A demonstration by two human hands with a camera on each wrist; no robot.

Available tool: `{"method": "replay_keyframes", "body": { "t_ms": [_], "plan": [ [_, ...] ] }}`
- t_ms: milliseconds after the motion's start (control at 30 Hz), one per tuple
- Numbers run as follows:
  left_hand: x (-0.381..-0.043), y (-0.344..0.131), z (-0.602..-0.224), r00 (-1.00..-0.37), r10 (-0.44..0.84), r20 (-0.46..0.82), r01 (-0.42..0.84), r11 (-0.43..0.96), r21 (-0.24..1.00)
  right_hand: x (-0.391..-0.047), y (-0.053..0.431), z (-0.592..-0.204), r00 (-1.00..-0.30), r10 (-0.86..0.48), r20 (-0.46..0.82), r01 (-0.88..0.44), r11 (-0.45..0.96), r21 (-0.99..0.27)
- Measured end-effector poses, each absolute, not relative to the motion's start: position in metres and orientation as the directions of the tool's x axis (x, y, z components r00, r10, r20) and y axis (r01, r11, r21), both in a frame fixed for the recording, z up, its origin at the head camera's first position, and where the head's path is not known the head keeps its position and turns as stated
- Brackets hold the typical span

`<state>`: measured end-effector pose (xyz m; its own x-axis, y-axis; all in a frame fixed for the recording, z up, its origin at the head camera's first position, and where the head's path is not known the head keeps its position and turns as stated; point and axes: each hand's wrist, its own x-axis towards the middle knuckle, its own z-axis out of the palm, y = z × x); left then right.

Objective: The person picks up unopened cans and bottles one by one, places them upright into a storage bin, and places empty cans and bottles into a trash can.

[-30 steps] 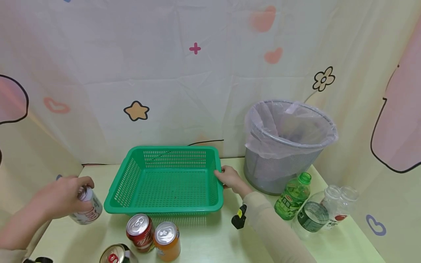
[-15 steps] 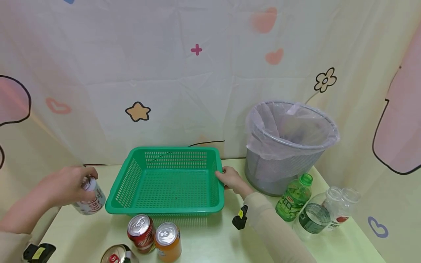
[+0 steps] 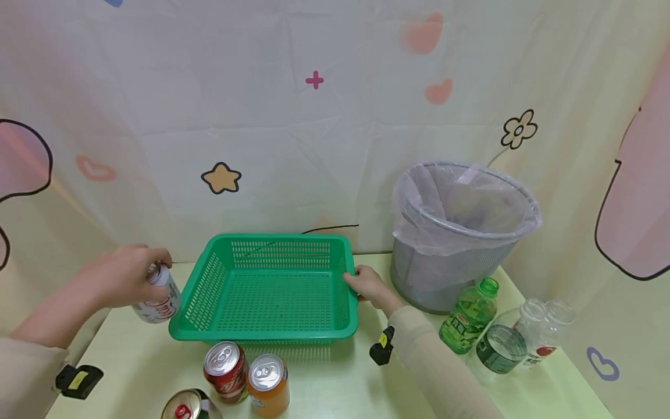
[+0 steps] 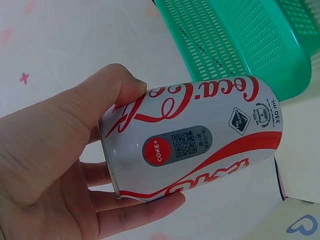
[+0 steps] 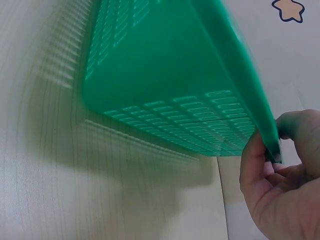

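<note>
My left hand [image 3: 123,279] grips a white and red Coca-Cola can [image 4: 200,135] around its top end, thumb on one side and fingers on the other. In the head view the can leans slightly, just left of the green plastic basket [image 3: 277,337]. My right hand [image 3: 369,285] pinches the basket's right rim; in the right wrist view the thumb is over the rim and the fingers [image 5: 257,175] curl beneath it. No things lie inside the basket. A red can [image 3: 225,372] and an orange can [image 3: 268,384] stand in front of it.
Another can with a red tab [image 3: 183,407] is at the front edge of view. A mesh bin [image 3: 445,273] with a plastic liner stands at the back right. Near it are a green bottle [image 3: 468,317] and clear bottles [image 3: 499,349]. A printed curtain [image 3: 314,145] hangs behind.
My left hand has moved right and away from me with the Coca-Cola can, up close to the basket's left side. My right hand has stayed on the basket rim.
</note>
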<state>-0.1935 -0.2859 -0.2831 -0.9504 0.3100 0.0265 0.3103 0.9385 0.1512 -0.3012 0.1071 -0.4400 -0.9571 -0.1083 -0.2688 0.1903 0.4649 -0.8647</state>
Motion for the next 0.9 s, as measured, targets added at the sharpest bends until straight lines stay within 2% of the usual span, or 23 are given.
{"method": "replay_keyframes", "body": {
  "t_ms": [600, 900],
  "plan": [
    [-0.214, -0.261, -0.272, -0.933, 0.36, -0.01, 0.355, 0.923, 0.146, -0.297, 0.105, -0.432, -0.953, -0.11, -0.281, 0.196, 0.484, -0.853],
    [-0.222, -0.246, -0.274, -0.929, 0.368, -0.032, 0.364, 0.928, 0.085, -0.297, 0.103, -0.426, -0.955, -0.101, -0.278, 0.182, 0.542, -0.821]
  ]
}}
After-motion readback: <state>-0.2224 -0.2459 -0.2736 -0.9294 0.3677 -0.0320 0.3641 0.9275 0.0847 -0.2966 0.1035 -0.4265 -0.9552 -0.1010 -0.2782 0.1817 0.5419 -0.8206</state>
